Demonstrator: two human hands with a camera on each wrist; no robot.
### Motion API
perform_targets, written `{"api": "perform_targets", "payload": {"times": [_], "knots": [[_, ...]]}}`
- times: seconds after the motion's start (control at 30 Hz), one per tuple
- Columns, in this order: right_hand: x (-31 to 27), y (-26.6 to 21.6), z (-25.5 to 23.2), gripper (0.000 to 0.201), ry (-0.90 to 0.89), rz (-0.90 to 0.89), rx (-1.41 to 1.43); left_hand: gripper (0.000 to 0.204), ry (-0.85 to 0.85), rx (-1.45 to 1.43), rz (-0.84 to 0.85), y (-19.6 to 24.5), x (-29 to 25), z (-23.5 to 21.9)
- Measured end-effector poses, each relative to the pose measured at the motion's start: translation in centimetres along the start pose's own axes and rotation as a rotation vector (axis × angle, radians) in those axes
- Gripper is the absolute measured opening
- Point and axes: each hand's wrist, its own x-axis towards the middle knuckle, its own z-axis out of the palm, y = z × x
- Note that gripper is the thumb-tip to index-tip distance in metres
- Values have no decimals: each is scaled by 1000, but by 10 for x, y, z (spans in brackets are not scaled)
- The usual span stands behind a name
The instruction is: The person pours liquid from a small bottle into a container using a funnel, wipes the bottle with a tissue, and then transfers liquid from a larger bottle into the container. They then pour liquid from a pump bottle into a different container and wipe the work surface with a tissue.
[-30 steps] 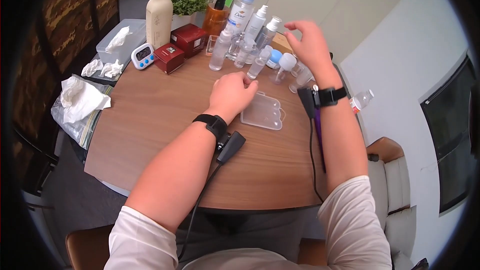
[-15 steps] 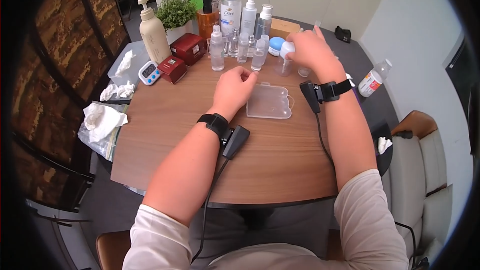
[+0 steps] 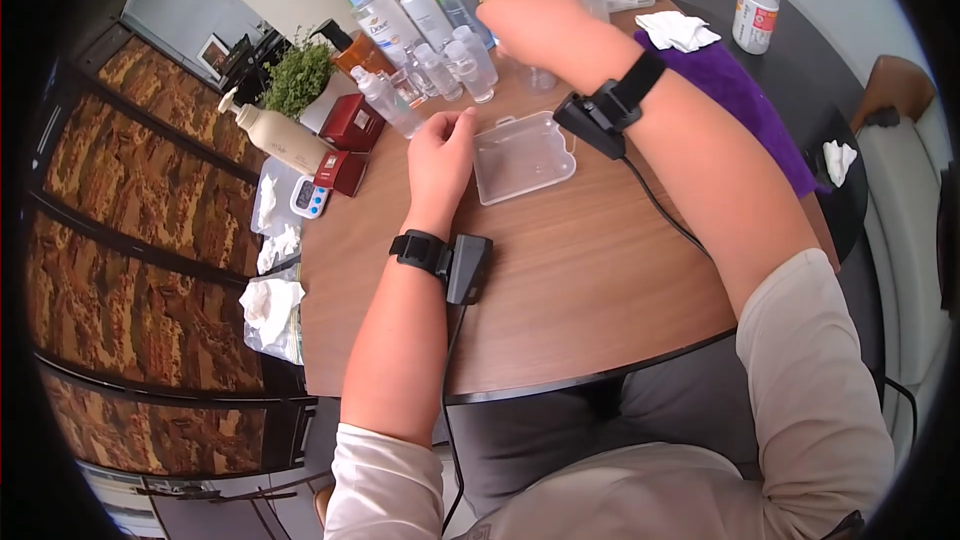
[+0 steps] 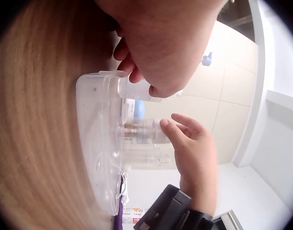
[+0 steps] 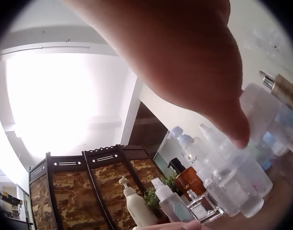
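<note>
While both hands work at one table [image 3: 560,280], one clear tray [image 3: 522,155] lies just right of the left hand [image 3: 440,155].
Left hand loosely curled, holding nothing; right hand [image 3: 535,15] reaches among small clear bottles [image 3: 470,60], grip indeterminate. Two red boxes [image 3: 350,122] lie further left.

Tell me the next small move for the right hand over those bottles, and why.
Probably lower the right hand and close its fingers round one small clear bottle below it. That hand hovers over the bottle cluster, and whether it grips anything yet is unclear. The clear plastic case lies open and looks empty on the table, with the left hand resting at its edge.
</note>
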Motion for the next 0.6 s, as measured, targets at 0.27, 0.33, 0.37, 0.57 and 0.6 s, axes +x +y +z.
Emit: {"api": "perform_targets", "payload": {"times": [0.27,0.33,0.37,0.57,0.6], "knots": [[-3,-5,23,19,176,56,5,41,6,7,23,-3,1,-1],[-1,-4,24,18,254,33,28,39,-9,36,34,-4,1,0],[-1,-4,25,18,266,17,43,39,-3,35,33,-2,1,0],[5,-10,32,24,341,-167,298,41,-11,30,37,-2,-1,-1],[6,-10,32,26,331,-206,344,41,1,22,37,-1,-2,0]]}}
